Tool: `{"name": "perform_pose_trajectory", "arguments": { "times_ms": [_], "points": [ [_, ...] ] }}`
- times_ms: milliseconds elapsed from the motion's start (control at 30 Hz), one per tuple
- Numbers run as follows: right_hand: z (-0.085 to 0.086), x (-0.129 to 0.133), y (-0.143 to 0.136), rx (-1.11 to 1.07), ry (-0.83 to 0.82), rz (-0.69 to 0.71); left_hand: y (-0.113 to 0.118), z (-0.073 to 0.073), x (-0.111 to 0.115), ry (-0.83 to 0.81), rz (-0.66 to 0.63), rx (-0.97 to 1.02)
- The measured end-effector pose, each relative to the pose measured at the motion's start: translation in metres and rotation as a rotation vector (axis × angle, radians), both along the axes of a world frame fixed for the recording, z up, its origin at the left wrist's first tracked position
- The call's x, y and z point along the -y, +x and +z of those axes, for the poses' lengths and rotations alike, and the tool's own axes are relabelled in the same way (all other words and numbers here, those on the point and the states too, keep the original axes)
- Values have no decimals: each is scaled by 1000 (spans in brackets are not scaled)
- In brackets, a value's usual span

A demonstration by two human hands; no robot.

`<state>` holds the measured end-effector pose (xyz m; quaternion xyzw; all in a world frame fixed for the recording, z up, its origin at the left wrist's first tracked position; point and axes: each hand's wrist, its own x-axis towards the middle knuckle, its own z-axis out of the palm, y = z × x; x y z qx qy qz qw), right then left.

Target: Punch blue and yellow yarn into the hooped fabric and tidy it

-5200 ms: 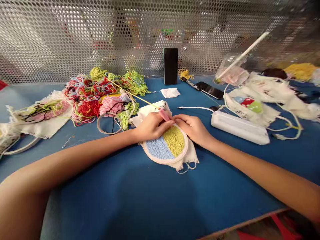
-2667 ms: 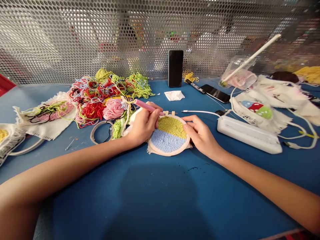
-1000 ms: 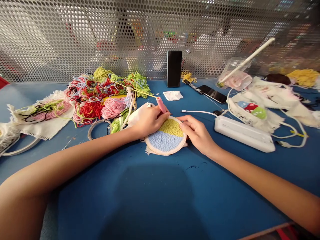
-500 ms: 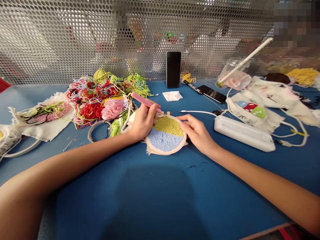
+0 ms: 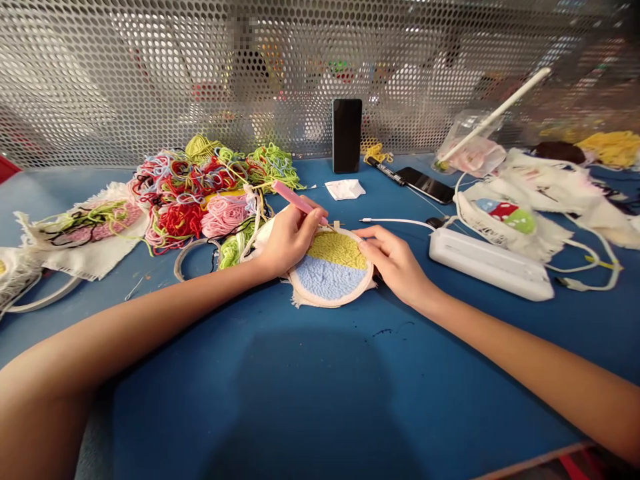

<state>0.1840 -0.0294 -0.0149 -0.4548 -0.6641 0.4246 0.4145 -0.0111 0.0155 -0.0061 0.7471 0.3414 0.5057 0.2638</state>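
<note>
Pink-handled, a slender tool is slanting over the far-left edge of the hoop, the left hand grasping its shaft; the right hand is pinching the hoop's right rim. Tangled yarn is lying beyond and left of the hoop. Sound technique is presumably demanding a steady rim — and evenly spaced yellow loops.

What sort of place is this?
Probably a craft workspace, though I can't tell whether at home or elsewhere. The signs: a heap of mixed yarn on a blue tabletop, a hooped piece of yellow and blue loops in the right hand, and a pink pen-like tool in the left hand.
</note>
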Motion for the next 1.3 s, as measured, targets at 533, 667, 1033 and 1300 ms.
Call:
{"name": "perform_pose_trajectory", "arguments": {
  "times_ms": [533, 667, 1033, 1300],
  "points": [
    [1, 3, -3, -95, -56, -25, -3, 15, -23, -135, -248, -205],
    [0, 2, -3, -109, -49, -19, -5, 11, -20, -278, -271, -105],
    [2, 6, -1, -51, -5, 15, -6, 12, -15, -416, -316, -40],
    [5, 8, -2, -9, -4, 28, -12, 15, -17, -183, -388, -213]
  ]
}}
